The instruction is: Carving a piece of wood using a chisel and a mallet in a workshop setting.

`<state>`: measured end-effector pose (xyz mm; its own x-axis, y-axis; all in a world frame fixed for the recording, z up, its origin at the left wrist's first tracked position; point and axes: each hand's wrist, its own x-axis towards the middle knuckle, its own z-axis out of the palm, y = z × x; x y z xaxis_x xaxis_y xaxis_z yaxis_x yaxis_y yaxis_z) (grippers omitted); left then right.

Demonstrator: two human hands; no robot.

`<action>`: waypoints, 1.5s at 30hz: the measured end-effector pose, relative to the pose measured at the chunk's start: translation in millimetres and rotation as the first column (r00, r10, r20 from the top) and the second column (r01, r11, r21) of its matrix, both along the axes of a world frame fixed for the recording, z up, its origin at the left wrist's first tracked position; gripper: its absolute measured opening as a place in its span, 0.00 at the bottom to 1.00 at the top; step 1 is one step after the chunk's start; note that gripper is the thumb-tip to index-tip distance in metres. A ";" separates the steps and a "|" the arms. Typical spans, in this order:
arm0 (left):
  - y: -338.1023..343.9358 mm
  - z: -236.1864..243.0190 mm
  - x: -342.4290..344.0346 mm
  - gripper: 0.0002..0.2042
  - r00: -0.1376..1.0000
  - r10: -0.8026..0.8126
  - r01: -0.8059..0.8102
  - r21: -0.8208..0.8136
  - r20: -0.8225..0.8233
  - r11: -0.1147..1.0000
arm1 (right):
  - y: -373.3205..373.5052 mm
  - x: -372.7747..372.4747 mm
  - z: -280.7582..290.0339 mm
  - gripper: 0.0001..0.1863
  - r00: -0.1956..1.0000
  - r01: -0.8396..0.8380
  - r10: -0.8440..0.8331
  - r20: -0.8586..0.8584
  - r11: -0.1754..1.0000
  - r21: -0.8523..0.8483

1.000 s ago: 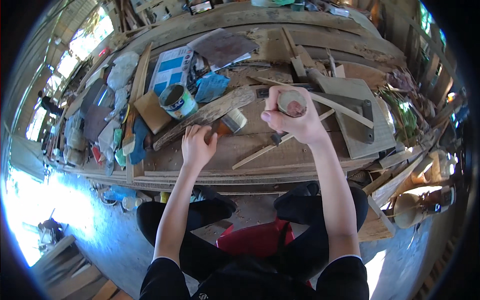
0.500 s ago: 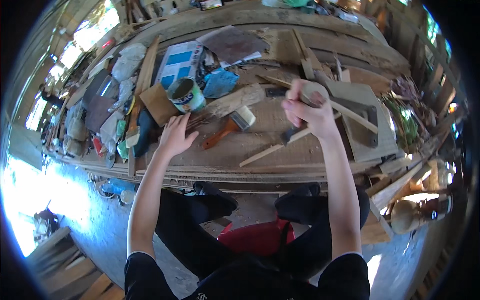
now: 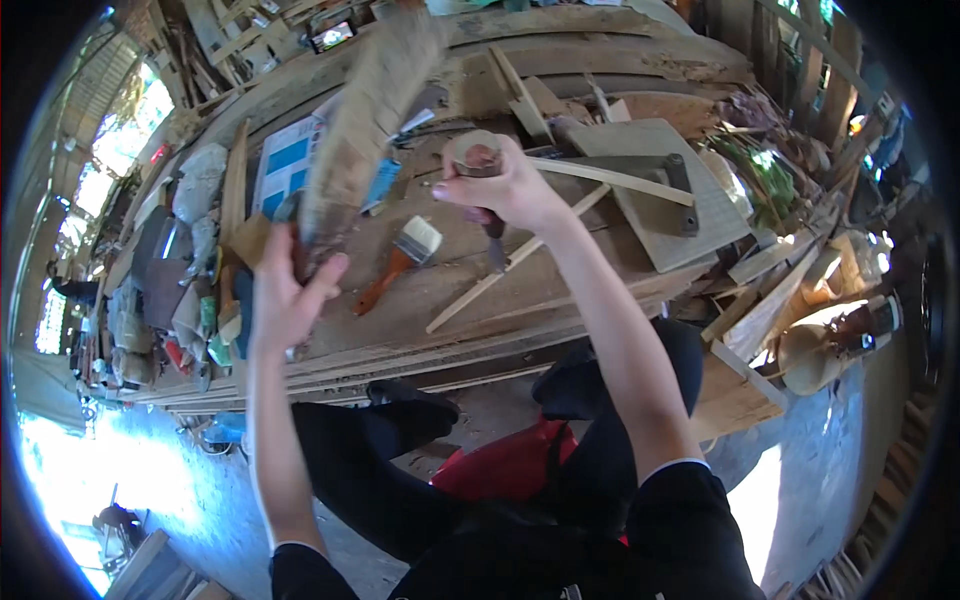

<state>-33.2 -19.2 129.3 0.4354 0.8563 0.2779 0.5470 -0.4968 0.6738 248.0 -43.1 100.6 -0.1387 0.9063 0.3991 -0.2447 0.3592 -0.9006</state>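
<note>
My left hand (image 3: 288, 305) grips the lower end of a weathered, rough wooden plank (image 3: 360, 130), which rises blurred above the bench and mostly hides the can. My right hand (image 3: 505, 190) is closed on a chisel-like tool (image 3: 495, 255), its round handle top facing up and dark blade pointing down near a thin light strip (image 3: 455, 308). An orange-handled paintbrush (image 3: 383, 282) with pale bristles lies between my hands. Just right of my right hand, another thin strip crosses a flat board (image 3: 705, 235) and a dark metal piece.
The wooden workbench (image 3: 400, 335) carries printed sheets (image 3: 285, 165), plastic bags (image 3: 200, 180), offcuts and clutter along the left. A small lit screen (image 3: 330, 37) sits at the back. Loose boards and jars (image 3: 835, 360) crowd the right side. A red seat (image 3: 500, 470) is beneath me.
My left hand has gone from lying open on the plank to gripping and raising it, now blurred. My right hand with the tool has shifted leftward in the picture.
</note>
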 end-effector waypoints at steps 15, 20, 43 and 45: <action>-72.0 114.3 45.1 0.35 0.989 0.032 -0.030 0.017 -0.141 0.999 | 9.2 -6.2 0.4 0.13 0.996 -0.064 0.064 0.066 0.998 0.006; -50.7 97.2 39.8 0.33 0.920 0.051 0.137 0.442 -0.388 0.886 | 12.1 -3.2 -3.0 0.11 0.979 -0.204 0.204 -0.028 0.979 0.018; -13.7 -130.1 63.6 0.26 0.883 0.071 0.024 0.196 -0.464 0.980 | 29.7 102.8 -74.5 0.11 0.789 -0.010 -0.007 -0.614 1.000 -0.025; -7.4 -130.8 65.3 0.25 0.868 0.079 0.084 0.301 -0.491 0.950 | 27.9 110.6 -85.6 0.12 0.773 -0.019 -0.014 -0.634 0.999 -0.046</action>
